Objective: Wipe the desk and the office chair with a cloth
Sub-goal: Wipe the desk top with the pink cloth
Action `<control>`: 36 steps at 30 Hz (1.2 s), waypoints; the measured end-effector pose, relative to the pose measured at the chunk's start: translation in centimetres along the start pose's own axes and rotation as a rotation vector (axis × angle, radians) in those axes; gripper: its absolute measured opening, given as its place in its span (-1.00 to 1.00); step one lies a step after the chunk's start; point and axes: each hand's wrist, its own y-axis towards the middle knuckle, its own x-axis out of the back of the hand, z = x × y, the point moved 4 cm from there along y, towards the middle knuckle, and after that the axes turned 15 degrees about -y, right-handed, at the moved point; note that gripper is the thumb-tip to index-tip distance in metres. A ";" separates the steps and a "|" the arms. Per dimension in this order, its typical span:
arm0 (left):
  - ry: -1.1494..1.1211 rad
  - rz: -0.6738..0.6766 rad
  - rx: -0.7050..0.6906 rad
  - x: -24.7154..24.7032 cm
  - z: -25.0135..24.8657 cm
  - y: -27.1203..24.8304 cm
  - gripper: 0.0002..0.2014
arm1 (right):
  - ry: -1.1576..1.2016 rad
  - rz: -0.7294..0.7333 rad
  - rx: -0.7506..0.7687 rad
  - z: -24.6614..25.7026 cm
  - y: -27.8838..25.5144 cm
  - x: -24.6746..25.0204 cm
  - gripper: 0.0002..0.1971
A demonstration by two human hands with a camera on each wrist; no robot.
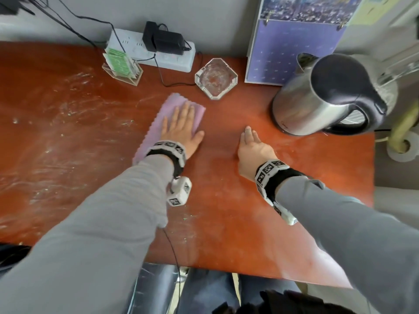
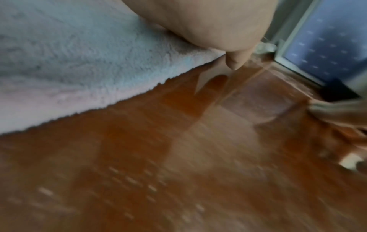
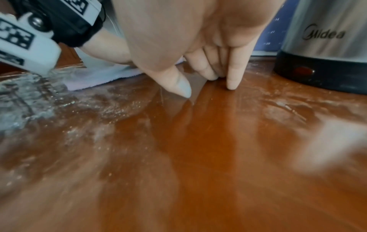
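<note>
The lilac cloth (image 1: 156, 123) lies spread on the red-brown desk (image 1: 226, 200), just in front of the glass ashtray (image 1: 215, 78). The left hand (image 1: 181, 128) presses flat on it, fingers straight. The right hand (image 1: 252, 150) rests beside it with fingers extended, tips touching the desk, near the steel kettle (image 1: 317, 98). White smears streak the desk's left part.

Lilac cloth (image 1: 158, 123); reddish-brown desk (image 1: 226, 200), white streaks; silver-black kettle (image 1: 317, 98); grey sleeves (image 1: 113, 211).

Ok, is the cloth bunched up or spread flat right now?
Spread flat. The cloth lies open on the desk, with the left hand pressing on it, fingers straight.
</note>
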 end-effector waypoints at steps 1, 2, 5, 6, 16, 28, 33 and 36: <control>-0.003 -0.003 0.051 0.5 1.2 -0.2 -0.25 | -0.001 -0.004 0.007 0.1 -0.1 -0.3 -0.16; -0.005 -0.008 0.092 0.7 1.7 -0.3 -0.23 | 0.002 -0.012 0.008 0.2 -0.3 -0.6 -0.15; -0.039 -0.030 0.147 -0.4 -0.6 -0.5 -0.19 | 0.040 -0.029 0.011 0.4 -0.6 -1.2 -0.11; -0.037 -0.023 0.115 -1.3 -2.5 -0.7 -0.18 | 0.052 -0.039 0.013 0.3 -0.6 -1.3 -0.10; -0.072 0.014 0.009 -2.3 -3.6 -2.0 -0.32 | 0.016 -0.078 0.068 -0.5 -0.1 -2.2 -0.09; -0.089 0.042 0.071 -4.0 -7.5 -3.3 -0.26 | -0.076 -0.073 0.025 1.6 0.3 -1.6 -0.10; -0.098 0.054 0.015 -1.6 -2.8 -2.5 -0.34 | -0.107 -0.076 -0.036 2.8 1.1 -1.3 -0.14; -0.206 -0.026 0.189 1.7 4.3 -2.0 -0.35 | -0.147 -0.106 -0.055 3.2 1.3 -1.6 -0.14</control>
